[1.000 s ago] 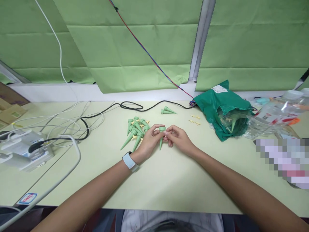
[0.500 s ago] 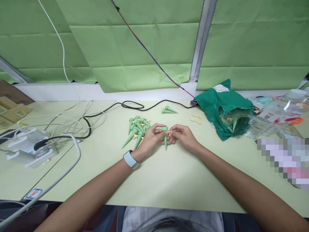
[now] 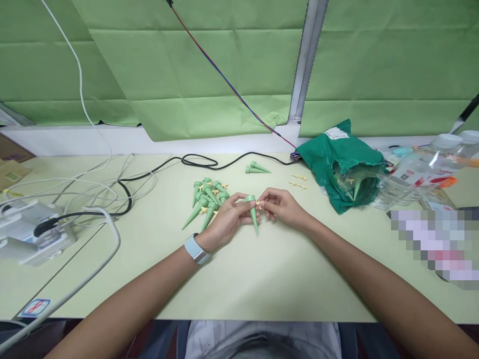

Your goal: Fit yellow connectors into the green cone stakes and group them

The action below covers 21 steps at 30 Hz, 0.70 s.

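Between thumb and fingers, my left hand (image 3: pixel 232 215) grips a green plastic watering spike (image 3: pixel 253 215), its tip pointing down. My right hand (image 3: pixel 281 205) pinches a small yellow valve (image 3: pixel 259 204) against the side of the spike's cap; how far it goes in is hidden by the fingertips. Left of my left hand lies a pile of green spikes (image 3: pixel 202 209), several with yellow valves in them. Two more spikes (image 3: pixel 258 168) rest behind my hands. Several loose yellow valves (image 3: pixel 298 186) lie beyond my right hand.
A torn green bag (image 3: pixel 325 167) with spikes inside lies at the back right, beside clear plastic bottles (image 3: pixel 422 167). White power adapters (image 3: pixel 33 234) and tangled cables (image 3: pixel 123 192) cover the left side. A pixelated item (image 3: pixel 434 244) lies at the right.
The spike in my left hand has tilted slightly, its tip now leaning right. My right hand still pinches the valve at the cap. The whole view has shifted a little.
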Each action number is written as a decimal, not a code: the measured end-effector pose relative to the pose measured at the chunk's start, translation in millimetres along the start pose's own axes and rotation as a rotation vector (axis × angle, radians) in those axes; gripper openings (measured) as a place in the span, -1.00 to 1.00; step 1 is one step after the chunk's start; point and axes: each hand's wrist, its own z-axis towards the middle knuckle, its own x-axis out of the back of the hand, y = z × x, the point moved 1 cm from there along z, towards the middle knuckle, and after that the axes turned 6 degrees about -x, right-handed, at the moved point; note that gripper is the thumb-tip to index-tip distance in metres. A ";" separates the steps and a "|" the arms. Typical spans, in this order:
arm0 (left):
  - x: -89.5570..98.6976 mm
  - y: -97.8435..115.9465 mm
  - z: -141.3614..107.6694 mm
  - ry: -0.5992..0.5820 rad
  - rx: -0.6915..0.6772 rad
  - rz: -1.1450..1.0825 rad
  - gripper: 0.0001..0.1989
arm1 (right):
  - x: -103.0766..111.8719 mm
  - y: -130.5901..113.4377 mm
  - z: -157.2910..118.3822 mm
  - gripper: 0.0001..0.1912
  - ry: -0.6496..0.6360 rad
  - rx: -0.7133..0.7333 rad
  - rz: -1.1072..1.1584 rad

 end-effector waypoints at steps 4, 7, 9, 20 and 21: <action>-2.0 0.2 -1.2 0.082 -0.110 0.083 -0.66 | 1.1 3.4 -0.3 -0.70 -0.033 -0.072 0.086; 2.8 1.8 0.5 0.087 0.054 -0.143 -0.71 | 8.5 6.2 -0.2 -0.68 0.000 -0.097 0.098; 9.7 6.0 3.0 0.125 0.076 -0.202 -0.69 | 20.9 7.0 -0.3 -0.70 0.100 -0.090 0.000; 12.1 4.1 4.2 0.124 -0.040 -0.076 -0.64 | 99.1 4.3 -5.8 -0.84 0.542 -0.089 -1.172; 10.4 2.2 3.9 0.118 -0.039 -0.060 -0.64 | 101.0 4.5 -6.9 -0.85 0.564 -0.115 -1.182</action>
